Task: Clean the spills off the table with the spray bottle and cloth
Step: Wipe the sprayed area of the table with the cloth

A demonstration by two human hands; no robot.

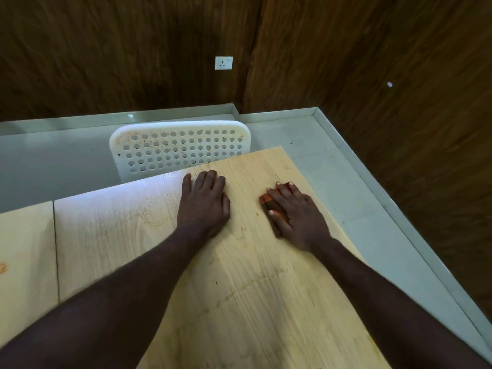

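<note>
My right hand presses flat on a folded orange-red cloth near the far right of the light wooden table. Only the cloth's left edge and a strip by the fingertips show from under the hand. My left hand lies palm down on the bare table top to the left of it, fingers slightly spread, holding nothing. Faint orange-brown stain rings mark the wood left of that hand, and a curved streak runs nearer me. No spray bottle is in view.
A white perforated plastic chair back stands just beyond the table's far edge. Pale floor runs along the table's right side to dark wooden walls. A seam divides the table top at left, with an orange spot at the frame's left edge.
</note>
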